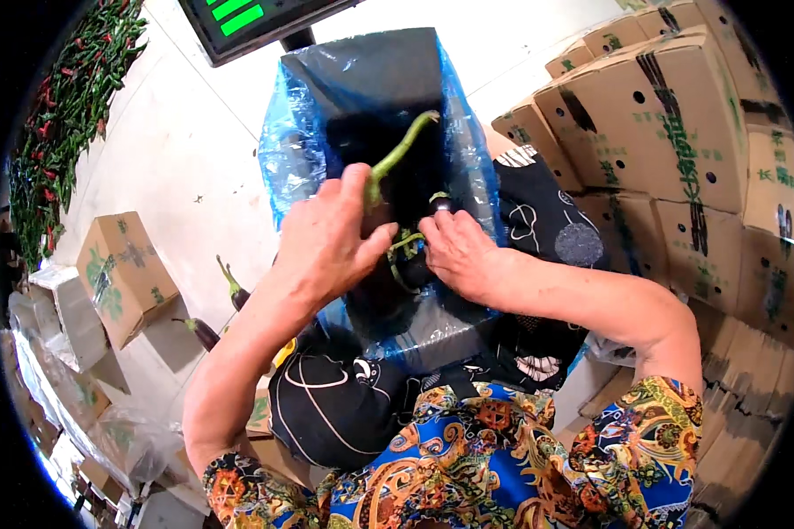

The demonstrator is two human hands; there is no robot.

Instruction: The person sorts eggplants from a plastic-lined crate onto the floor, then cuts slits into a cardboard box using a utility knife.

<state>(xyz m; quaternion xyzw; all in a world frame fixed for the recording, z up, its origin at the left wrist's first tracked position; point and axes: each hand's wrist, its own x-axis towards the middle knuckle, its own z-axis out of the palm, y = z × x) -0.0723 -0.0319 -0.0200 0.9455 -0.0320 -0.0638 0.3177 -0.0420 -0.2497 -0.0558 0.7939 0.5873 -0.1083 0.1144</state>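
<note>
Before me on my lap stands a box lined with a blue plastic bag (291, 132), its inside dark. Over its left part, my left hand (327, 238) grips an eggplant (378, 215) by its top; the long, curved green stem points up and to the right. My right hand (460, 254) reaches into the box with bent fingers, touching the eggplants there. Just beyond those fingertips shows the cap of another eggplant (441, 200). Green stems (407, 241) lie between both hands. Whether my right fingers grip anything is hidden.
Left on the pale floor lie two eggplants (238, 291), a carton (126, 271) and a white foam box (73, 317). Green and red chili peppers (73, 99) are heaped far left. Stacked cartons (642, 125) rise at right. A scale display (238, 20) stands beyond the box.
</note>
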